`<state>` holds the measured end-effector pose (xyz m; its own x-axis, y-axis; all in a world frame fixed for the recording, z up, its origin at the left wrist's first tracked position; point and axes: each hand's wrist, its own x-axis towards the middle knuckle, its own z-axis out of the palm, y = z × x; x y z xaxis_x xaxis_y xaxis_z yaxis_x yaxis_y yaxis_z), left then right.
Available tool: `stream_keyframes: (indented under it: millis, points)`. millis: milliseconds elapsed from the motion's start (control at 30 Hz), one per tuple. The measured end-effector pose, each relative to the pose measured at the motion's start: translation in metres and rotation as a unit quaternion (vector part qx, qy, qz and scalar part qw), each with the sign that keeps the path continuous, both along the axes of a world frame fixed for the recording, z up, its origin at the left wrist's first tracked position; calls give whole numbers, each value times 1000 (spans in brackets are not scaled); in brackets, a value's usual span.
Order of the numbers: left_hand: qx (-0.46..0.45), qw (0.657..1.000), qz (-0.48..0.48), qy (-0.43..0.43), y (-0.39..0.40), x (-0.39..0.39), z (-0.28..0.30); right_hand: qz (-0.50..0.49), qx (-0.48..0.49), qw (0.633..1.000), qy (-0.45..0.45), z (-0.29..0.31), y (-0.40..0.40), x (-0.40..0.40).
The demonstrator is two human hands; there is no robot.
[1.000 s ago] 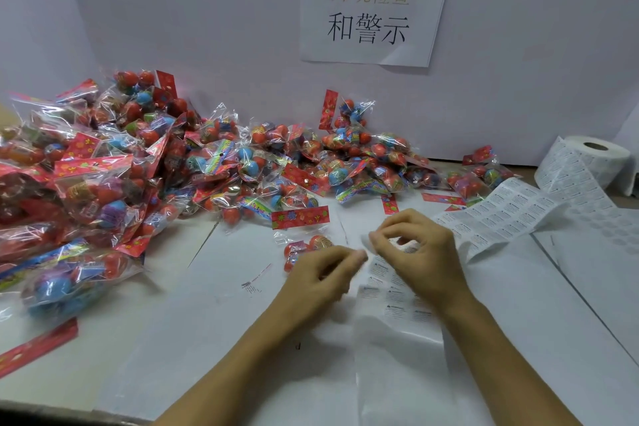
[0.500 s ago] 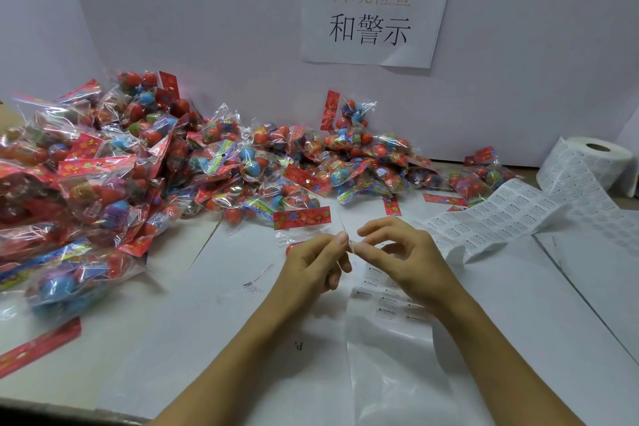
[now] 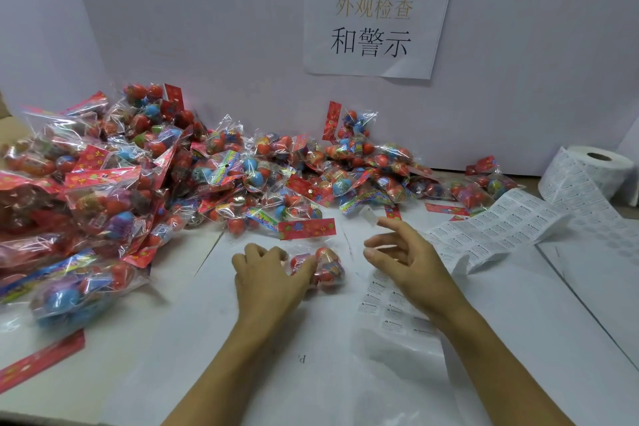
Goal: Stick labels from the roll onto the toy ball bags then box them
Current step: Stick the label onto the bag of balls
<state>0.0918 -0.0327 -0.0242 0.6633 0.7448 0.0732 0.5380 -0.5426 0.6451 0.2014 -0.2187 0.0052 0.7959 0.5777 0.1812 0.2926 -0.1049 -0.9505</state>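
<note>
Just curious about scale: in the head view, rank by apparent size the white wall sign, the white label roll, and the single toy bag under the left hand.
1. White paper wall sign
2. White label roll
3. Clear toy ball bag, nearer the camera, so unsure.

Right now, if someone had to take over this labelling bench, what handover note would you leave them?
Left hand: fingers curled on a single toy ball bag lying on the table in front of the pile.
Right hand: open, raised beside that bag; whether a label is on a fingertip cannot be told.
Label strip runs from the roll at far right and passes under the right wrist.
Big pile of bags fills left and back.
Done: cannot tell whether any bag carries a label.
Left: label this bag, work through the pile, box them; no box in view.
</note>
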Motion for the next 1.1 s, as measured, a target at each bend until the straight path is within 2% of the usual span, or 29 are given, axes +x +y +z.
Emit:
stream_keyframes:
  millis: [67,133,267,333,433,567,700,900,1000,1100]
  points:
    - [-84,989,-37,-115,-3,1,5,-6,-69,997,-24,0,-2,-1]
    - [-188,953,-82,-223,-6,2,7,-7,-101,995,-20,0,-3,0]
    - [-372,849,-184,-327,-13,-3,14,23,-17,998,55,5,2,-5]
    - [-412,822,-221,-325,-17,-4,14,24,31,996,82,6,5,-7]
    - [-427,825,-218,-300,-20,-1,14,23,67,993,92,6,7,-12]
    - [-400,840,-194,-311,-19,-1,13,47,74,991,105,7,10,-16]
    - [-375,855,-198,-300,-19,-1,13,24,118,985,119,5,12,-18]
    - [-435,831,-208,-276,-24,-1,13,-15,156,980,123,3,13,-17]
    - [-467,813,-246,-245,-24,-2,12,-43,166,977,125,3,12,-15]
    - [-436,813,-292,-252,-25,-2,9,-54,180,972,138,3,12,-13]
